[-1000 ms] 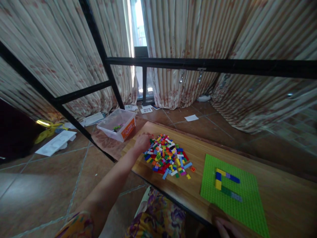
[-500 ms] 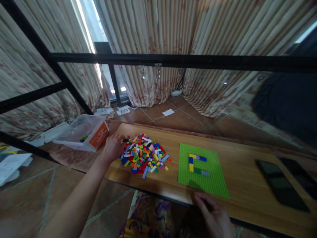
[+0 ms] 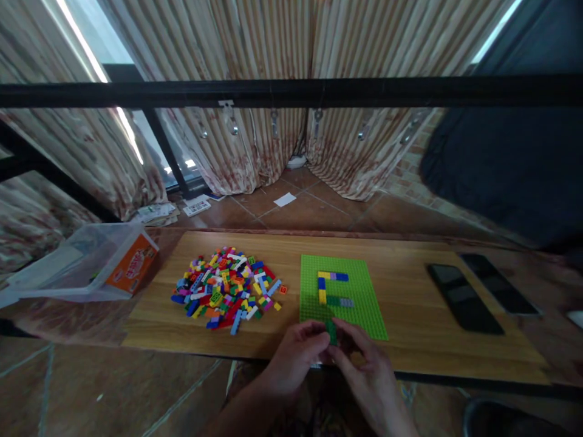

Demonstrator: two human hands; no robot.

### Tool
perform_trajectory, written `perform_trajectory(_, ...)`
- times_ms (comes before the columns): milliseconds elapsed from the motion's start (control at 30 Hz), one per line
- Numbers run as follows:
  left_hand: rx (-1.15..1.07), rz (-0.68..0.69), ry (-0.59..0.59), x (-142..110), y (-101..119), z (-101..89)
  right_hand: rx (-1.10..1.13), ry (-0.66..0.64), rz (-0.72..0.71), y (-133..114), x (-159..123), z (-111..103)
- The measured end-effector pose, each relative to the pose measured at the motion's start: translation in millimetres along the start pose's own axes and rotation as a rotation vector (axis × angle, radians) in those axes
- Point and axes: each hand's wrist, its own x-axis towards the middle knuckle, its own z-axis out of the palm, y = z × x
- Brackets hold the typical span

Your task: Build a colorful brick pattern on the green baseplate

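Note:
Both hands meet at the front edge of the green baseplate (image 3: pixel 371 312), over the near side of the wooden board. Between them is a dark green toy brick (image 3: pixel 331 332). My left hand (image 3: pixel 296 355) pinches it from the left, and my right hand (image 3: pixel 364 364) has its thumb and forefinger closed on it from the right. On the baseplate, yellow, purple, blue, green and grey bricks (image 3: pixel 322 290) form a squared C shape. A heap of loose multicoloured bricks (image 3: pixel 228 285) lies left of the baseplate.
Two dark phones lie at the right, one phone (image 3: pixel 464 298) nearer and another phone (image 3: pixel 498 284) behind it. A clear plastic box (image 3: pixel 86 255) with an orange label sits at the far left. A black bar (image 3: pixel 282 92) crosses above the wooden board (image 3: pixel 410 261).
My left hand has moved from the heap's left side to the baseplate's front, meeting my right hand at a green brick. The camera view has shifted right.

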Motion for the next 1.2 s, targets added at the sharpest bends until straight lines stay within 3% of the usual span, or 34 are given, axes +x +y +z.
perform_trajectory(167,0.033,-0.065,-0.046,7.4,-4.4,8.5,0.029,-0.044,0.061,8.4,-1.6,-21.3)
perform_trajectory(267,0.171,-0.031,-0.057,17.3,-8.3,9.1,0.031,-0.085,0.067,11.6,9.0,-32.6)
perform_trajectory(367,0.491,0.143,-0.022,28.7,-7.8,7.3,-0.046,-0.036,0.027,20.0,35.7,-46.7)
perform_trajectory(467,0.929,0.427,0.09,40.1,0.3,3.0,-0.135,0.063,-0.044,30.8,72.2,-61.4)
perform_trajectory(567,1.298,0.648,0.176,52.1,10.9,-2.5,-0.182,0.017,-0.073,36.8,102.1,-69.0)
perform_trajectory(667,1.501,0.762,0.168,62.6,17.2,-6.5,-0.24,-0.062,-0.064,38.6,116.7,-67.0)
perform_trajectory(1000,1.682,0.765,0.046,70.9,5.5,-7.1,-0.271,-0.209,-0.039,48.2,123.7,-61.7)
perform_trajectory(1200,1.759,0.752,0.038,74.0,5.1,-1.8,-0.198,-0.114,-0.068,54.7,125.5,-66.8)
